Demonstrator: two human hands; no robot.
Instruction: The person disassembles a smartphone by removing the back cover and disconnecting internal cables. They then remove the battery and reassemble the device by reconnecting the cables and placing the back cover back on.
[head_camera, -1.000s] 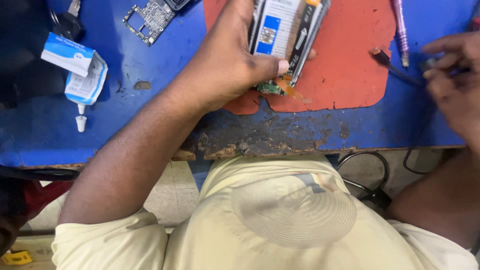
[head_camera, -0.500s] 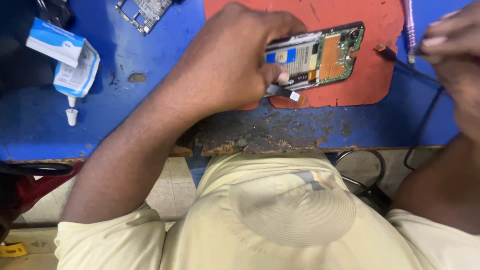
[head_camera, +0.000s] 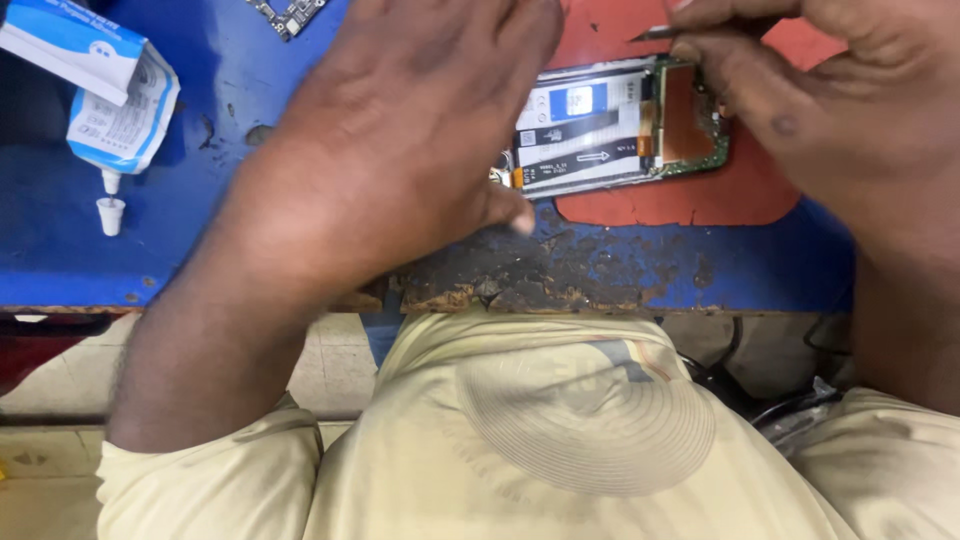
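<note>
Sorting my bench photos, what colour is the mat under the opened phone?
Orange-red mat, best seen in the head view.

Left hand (head_camera: 400, 150) hides opened phone's (head_camera: 620, 135) left end; circuit board (head_camera: 290, 12) cut by top edge.

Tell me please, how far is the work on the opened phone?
Done: the opened phone has its back off, with battery and green board exposed, and lies on the red mat. In hand: the left hand steadies it while the right hand holds a thin metal tool at its upper edge. Left: the phone is not closed; the adhesive tube lies aside, uncapped.
</note>
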